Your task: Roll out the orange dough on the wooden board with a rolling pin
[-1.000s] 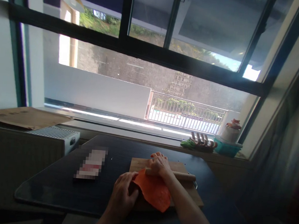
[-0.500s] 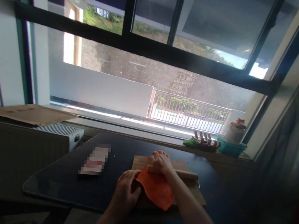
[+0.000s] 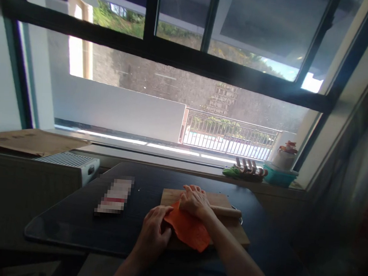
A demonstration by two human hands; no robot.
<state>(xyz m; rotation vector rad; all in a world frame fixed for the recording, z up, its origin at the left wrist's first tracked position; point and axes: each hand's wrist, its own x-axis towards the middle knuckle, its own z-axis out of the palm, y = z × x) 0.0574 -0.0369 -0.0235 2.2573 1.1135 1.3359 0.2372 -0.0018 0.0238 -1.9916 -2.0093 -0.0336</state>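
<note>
A thin, flattened orange sheet of dough or clay [image 3: 191, 228] lies across a wooden board [image 3: 219, 199], its near part reaching toward the board's front edge. At its left edge is my left hand [image 3: 157, 225], thumb and fingers closed on the rim of the sheet. My right hand [image 3: 194, 201] rests palm down over a wooden rolling pin [image 3: 225, 212], its fingers bent over the far side. The pin lies crosswise over the upper part of the sheet, its right end sticking out past my hand. My right forearm hides part of the sheet and board.
The dark table [image 3: 81, 227] carries a blurred-out rectangular object [image 3: 114, 197] at left. A brown paper packet [image 3: 34, 141] lies on a white slatted unit [image 3: 86, 168]. Along the windowsill stand a brown rack-like object [image 3: 250, 171] and a turquoise container [image 3: 279, 175].
The whole view has shifted slightly. My right hand has moved a little toward me and now covers the pin's left end. My left hand stays at the sheet's edge.
</note>
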